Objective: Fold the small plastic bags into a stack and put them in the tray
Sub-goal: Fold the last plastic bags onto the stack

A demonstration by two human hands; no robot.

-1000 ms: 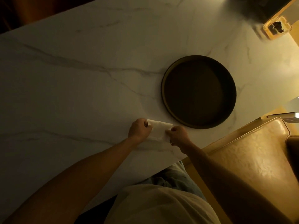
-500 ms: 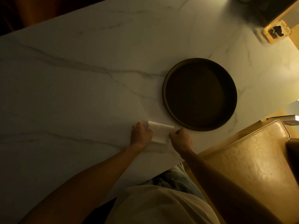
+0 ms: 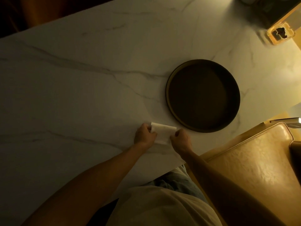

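Lying flat on the marble table (image 3: pixel 81 82) near its front edge, the folded plastic bag (image 3: pixel 162 133) sat between both hands. The left hand (image 3: pixel 144 134) pinched its left end with curled fingers; the right hand (image 3: pixel 181 139) gripped the right end likewise. The round dark tray (image 3: pixel 169 101) stood just beyond, apart from the bag.

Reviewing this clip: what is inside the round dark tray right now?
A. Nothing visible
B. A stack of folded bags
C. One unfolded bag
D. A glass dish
A. The tray shows only its bare dark floor, while the white plastic bag lies on the marble table between the left hand and right hand.
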